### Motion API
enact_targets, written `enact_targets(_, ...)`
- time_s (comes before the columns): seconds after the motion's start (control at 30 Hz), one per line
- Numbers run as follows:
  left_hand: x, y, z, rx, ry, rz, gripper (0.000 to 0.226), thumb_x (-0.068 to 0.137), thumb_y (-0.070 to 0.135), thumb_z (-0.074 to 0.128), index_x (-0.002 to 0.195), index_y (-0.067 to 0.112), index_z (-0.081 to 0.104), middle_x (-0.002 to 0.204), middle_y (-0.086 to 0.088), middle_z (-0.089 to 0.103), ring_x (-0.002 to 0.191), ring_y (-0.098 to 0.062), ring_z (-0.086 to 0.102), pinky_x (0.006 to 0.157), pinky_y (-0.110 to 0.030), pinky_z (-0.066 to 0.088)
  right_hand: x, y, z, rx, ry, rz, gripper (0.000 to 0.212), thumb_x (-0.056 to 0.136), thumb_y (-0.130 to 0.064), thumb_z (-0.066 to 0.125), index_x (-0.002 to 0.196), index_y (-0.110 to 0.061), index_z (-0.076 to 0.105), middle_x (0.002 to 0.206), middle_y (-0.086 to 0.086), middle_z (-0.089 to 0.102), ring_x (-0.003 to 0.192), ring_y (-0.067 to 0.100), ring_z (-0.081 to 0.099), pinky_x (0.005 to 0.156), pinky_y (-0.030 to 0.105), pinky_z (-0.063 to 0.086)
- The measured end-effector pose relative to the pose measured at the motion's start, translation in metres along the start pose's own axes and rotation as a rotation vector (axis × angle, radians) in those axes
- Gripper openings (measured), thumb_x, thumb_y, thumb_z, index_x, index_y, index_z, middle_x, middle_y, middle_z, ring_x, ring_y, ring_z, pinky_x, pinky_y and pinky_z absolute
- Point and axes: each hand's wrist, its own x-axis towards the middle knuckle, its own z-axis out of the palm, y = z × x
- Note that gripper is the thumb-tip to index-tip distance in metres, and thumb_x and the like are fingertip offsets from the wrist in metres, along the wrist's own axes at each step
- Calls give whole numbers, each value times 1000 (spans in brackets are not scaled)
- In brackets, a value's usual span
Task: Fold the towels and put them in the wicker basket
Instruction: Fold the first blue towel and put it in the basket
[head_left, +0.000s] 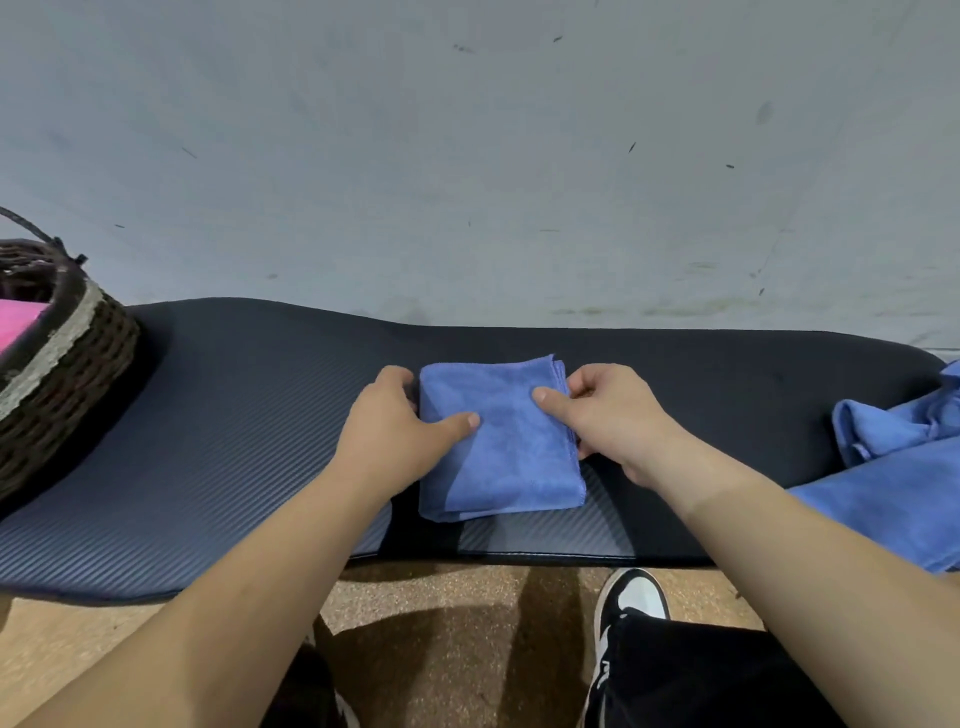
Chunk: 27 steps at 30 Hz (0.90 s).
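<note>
The left hand (395, 431) and right hand (608, 415) pinch opposite edges of the folded blue towel (498, 452) at the middle of the table (234, 415), thumbs on top, probably to keep it flat for lifting to the wicker basket (78, 358) (at the left end).

Folded blue towel (501, 436) flat on black mat (234, 441), mid-frame. My left hand (395, 431) grips its left edge, thumb on top; right hand (608, 415) grips the right edge the same way. Basket (78, 353) far left on the mat, pink towel (21, 322) inside. Loose blue towels (904, 467) heaped at the right end. My shoe (631, 597) on the floor (415, 587) below.
</note>
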Motion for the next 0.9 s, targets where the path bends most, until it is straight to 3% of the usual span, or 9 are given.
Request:
enact_targets(0.1, 1, -3, 2, 5, -26, -27, 48, 75, 53, 85, 96, 18, 59, 86, 6, 67, 82, -12, 65, 67, -32, 52, 5, 3, -1, -221, 109, -100, 42, 82, -36, 84, 106, -15, 58, 96, 2, 66, 81, 22, 68, 68, 39, 59)
enact_targets(0.17, 1, -1, 2, 19, -37, -26, 44, 76, 51, 84, 90, 16, 61, 83, 4, 67, 79, -13, 65, 65, -34, 52, 2, -1, -3, -392, 143, -296, 59, 76, -45, 86, 125, -27, 58, 117, -6, 57, 111, 18, 61, 89, 34, 53)
enact_targets(0.23, 2, 0, 0, 15, -41, -25, 45, 75, 50, 85, 85, 12, 62, 79, 2, 66, 74, -15, 64, 65, -36, 51, -4, -6, -5, -472, -13, -421, 89, 70, -57, 87, 147, -34, 49, 144, -7, 43, 142, 17, 38, 112, 31, 37)
enact_targets(0.3, 4, -1, -1, -26, -49, -31, 45, 74, 48, 87, 83, 12, 62, 75, 3, 65, 71, -17, 64, 65, -37, 52, -9, -5, -4, -593, -243, -387, 112, 64, -70, 83, 159, -42, 30, 169, -4, 16, 158, 16, 3, 126, 36, 14)
enact_targets(0.4, 2, 0, -3, -140, -63, -24, 42, 72, 44, 89, 90, 17, 63, 83, 2, 69, 82, -20, 70, 76, -45, 60, -9, 6, 3, -803, -394, -280, 118, 72, -77, 72, 162, -48, 2, 172, -6, -18, 157, 18, -23, 128, 41, -9)
enact_targets(0.6, -8, 14, -13, -249, -42, 9, 37, 77, 35, 87, 97, 20, 61, 93, 1, 70, 87, -14, 70, 74, -37, 60, -8, 12, 15, -791, -331, -280, 117, 68, -83, 69, 160, -54, 0, 172, -4, -22, 156, 19, -27, 127, 46, -13)
enact_targets(0.7, -16, 29, -12, -277, -6, 40, 40, 77, 38, 87, 102, 24, 59, 91, 4, 70, 84, -10, 69, 70, -29, 55, -13, 8, 19, -752, -283, -315, 125, 48, -92, 51, 159, -54, 9, 172, -1, -11, 157, 20, -16, 128, 48, -7)
enact_targets(0.8, -25, 45, -3, -337, -36, 82, 38, 80, 39, 84, 109, 27, 63, 89, 5, 70, 83, -8, 68, 73, -25, 54, -14, 6, 15, -754, -220, -346, 118, 42, -92, 45, 152, -51, 33, 161, -1, 10, 149, 26, 10, 125, 42, 10)
enact_targets(0.9, -27, 52, 7, -272, -63, 138, 38, 82, 33, 83, 115, 28, 65, 85, 6, 71, 82, -7, 69, 80, -26, 57, -15, 3, 10, -773, -142, -312, 82, 37, -90, 48, 108, -49, 47, 117, -7, 29, 113, 22, 33, 101, 38, 31)
